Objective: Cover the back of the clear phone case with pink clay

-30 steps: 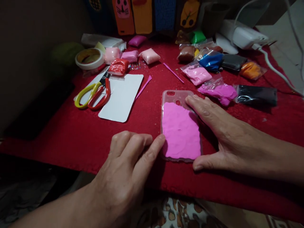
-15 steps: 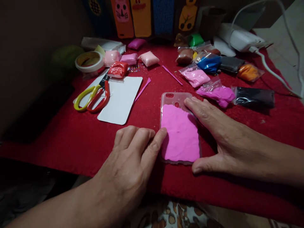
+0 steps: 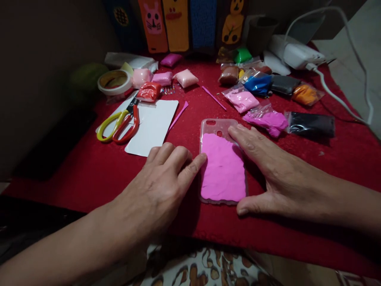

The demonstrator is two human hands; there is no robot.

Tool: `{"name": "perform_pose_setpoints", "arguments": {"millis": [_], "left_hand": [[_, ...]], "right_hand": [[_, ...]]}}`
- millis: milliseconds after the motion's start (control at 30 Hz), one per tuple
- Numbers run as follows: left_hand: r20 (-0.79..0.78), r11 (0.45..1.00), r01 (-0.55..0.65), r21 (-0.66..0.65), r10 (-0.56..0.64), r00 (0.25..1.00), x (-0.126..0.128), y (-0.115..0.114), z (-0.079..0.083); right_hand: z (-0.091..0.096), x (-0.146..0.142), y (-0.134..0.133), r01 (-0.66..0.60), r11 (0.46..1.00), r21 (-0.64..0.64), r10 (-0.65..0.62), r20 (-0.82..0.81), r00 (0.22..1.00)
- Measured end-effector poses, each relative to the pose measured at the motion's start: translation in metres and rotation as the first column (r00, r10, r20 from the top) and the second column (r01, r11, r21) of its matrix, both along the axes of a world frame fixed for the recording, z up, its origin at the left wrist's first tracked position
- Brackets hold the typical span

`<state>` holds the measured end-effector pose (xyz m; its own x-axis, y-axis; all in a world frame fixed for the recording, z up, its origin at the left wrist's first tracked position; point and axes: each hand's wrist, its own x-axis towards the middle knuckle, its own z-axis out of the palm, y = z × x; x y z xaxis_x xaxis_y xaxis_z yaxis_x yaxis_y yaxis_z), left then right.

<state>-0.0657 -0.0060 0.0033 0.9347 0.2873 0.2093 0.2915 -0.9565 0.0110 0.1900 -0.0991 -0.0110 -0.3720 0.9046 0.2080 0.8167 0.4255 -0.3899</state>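
Observation:
A clear phone case (image 3: 212, 126) lies on the red table cloth (image 3: 89, 171), most of it covered by a flat layer of pink clay (image 3: 222, 169). My left hand (image 3: 157, 190) rests on the cloth left of the case, fingers curled under, its index fingertip pressing the clay's left edge. My right hand (image 3: 268, 171) lies flat along the case's right side, fingers stretched to the clay's upper right corner and thumb at the case's lower right corner.
Yellow and red scissors (image 3: 119, 121) lie on a white card (image 3: 153, 125) at the left, beside a tape roll (image 3: 114, 81). Several bags of coloured clay (image 3: 262, 119) sit behind the case. Pink sticks (image 3: 214, 98), a white charger (image 3: 297, 55) and decorated cases (image 3: 178, 24) stand further back.
My left hand has slid up along the clay's left edge, from near the lower corner to mid-height. My right hand has stayed in place on the case.

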Motion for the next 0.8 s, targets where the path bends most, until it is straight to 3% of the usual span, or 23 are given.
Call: {"name": "perform_pose_setpoints", "arguments": {"millis": [233, 567, 800], "left_hand": [[0.003, 0.992, 0.025, -0.121, -0.025, 1.0, -0.003, -0.007, 0.002], [-0.035, 0.998, 0.042, -0.055, -0.044, 0.998, 0.01, -0.004, -0.006], [-0.021, 0.996, 0.071, -0.048, -0.072, 0.997, 0.01, 0.002, 0.006]], "right_hand": [[0.002, 0.002, 0.002, -0.03, 1.0, 0.003, 0.03, -0.002, 1.0], [0.002, 0.001, 0.002, -0.017, 1.0, -0.021, 0.016, -0.005, 1.0], [0.002, 0.001, 0.003, -0.024, 0.999, -0.032, 0.023, -0.028, 0.999]]}}
